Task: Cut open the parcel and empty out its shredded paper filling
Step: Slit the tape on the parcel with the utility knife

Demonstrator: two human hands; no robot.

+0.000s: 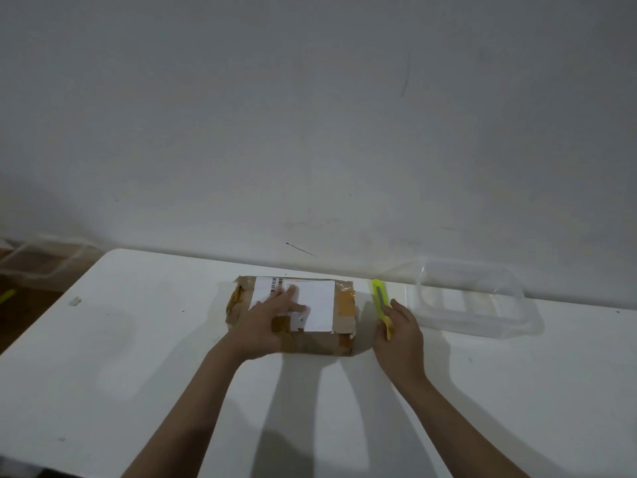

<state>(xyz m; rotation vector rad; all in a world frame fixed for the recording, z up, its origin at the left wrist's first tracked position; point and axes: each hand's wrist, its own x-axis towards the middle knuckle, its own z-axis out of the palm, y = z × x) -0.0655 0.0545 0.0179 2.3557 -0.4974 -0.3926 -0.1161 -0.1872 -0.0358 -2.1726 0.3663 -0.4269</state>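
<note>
Clearly, the white desk (138, 339) carries all. At its middle lies the taped parcel (296, 312), unopened; the left hand (265, 322) presses flat on it, probably for steadiness. The right hand (401, 334) grasps the yellow cutter (381, 303), beside a clear tray (468, 298).

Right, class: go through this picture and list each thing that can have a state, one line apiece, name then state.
parcel: taped shut, uncut, flat on the table.
left hand: open, palm pressed on the parcel's top.
right hand: closing around the knife's handle.
utility knife: on the table right of the parcel; blade extension unclear.
clear plastic container: open-topped, empty.
table: bearing everything.
</note>
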